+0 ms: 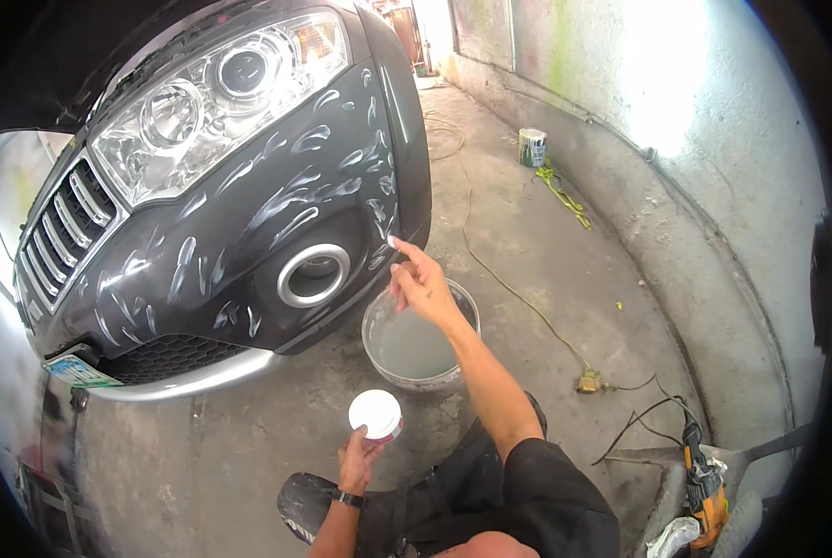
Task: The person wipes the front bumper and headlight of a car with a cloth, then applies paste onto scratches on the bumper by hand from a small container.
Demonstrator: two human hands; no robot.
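Observation:
Low in front of me, my left hand [357, 461] grips a round white tub [375, 415] by its side, its white top facing up; a red band shows on its lower side. My right hand [422, 287] is stretched toward the car's dark grey front bumper [239, 219]. Its index finger points out with white paste on the tip, at the bumper's right edge, while the other fingers bend loosely around nothing. Whether the fingertip touches the bumper I cannot tell. Many short white paste smears [290, 200] cover the bumper around the fog light ring [313, 275] and below the headlight [220, 102].
A bucket of greyish water [414, 346] stands under my right forearm. An orange power tool [706, 498] lies at the lower right beside a cable with a yellowish socket box [590, 382]. A paint can [532, 147] and yellow-green strap [565, 197] sit along the wall [713, 177].

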